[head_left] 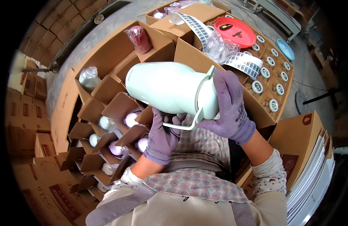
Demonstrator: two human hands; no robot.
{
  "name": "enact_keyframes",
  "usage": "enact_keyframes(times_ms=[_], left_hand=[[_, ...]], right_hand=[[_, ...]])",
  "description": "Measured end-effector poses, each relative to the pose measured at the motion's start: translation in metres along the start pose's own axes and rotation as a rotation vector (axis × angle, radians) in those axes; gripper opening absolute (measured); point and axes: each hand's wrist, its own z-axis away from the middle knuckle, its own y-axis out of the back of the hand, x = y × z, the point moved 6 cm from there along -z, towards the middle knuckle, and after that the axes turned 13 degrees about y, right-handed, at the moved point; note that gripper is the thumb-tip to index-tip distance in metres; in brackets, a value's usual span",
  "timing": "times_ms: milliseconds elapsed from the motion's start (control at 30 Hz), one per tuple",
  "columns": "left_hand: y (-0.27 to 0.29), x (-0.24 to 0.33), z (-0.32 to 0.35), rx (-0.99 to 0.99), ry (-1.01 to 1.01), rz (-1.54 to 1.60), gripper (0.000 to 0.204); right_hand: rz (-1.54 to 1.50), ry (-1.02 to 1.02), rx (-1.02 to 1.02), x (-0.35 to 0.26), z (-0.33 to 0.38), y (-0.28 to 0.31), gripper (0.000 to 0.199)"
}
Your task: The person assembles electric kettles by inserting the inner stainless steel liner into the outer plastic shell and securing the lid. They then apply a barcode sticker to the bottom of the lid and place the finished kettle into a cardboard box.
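Observation:
A pale mint-green thermos jug (162,84) lies on its side in the air before me, its base to the left and its handle hanging toward me. My right hand (232,107), in a purple glove, is closed round the top end. Under the body, beside the handle, my gloved left hand (162,138) supports the jug with curled fingers; part of its grip is hidden. Below and to the left is a divided carton (96,105), with lavender jugs (131,119) and pale green jugs (106,122) standing in its compartments. A plastic-wrapped red jug (140,40) stands at its far side.
At the far right, a carton holds several white-rimmed, silvery openings (257,86). Over it lie a red tray (247,35) with a cutter (226,27), a label strip (243,64) and clear plastic (221,48). Flat sheets (309,177) stand at right; stacked cartons (29,113) at left.

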Motion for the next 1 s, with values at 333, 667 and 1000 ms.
enact_keyframes(times_ms=[333,667,1000], left_hand=[[-0.006,0.001,0.002,0.062,-0.009,-0.054,0.053],[-0.004,0.013,0.003,0.174,-0.117,-0.118,0.043],[-0.005,0.021,-0.008,0.064,-0.074,-0.169,0.039]], right_hand=[[-0.054,0.176,-0.165,0.01,0.002,0.001,0.08],[-0.221,-0.122,-0.246,0.027,-0.006,-0.01,0.089],[0.221,0.379,-0.237,0.014,-0.004,0.006,0.058]])
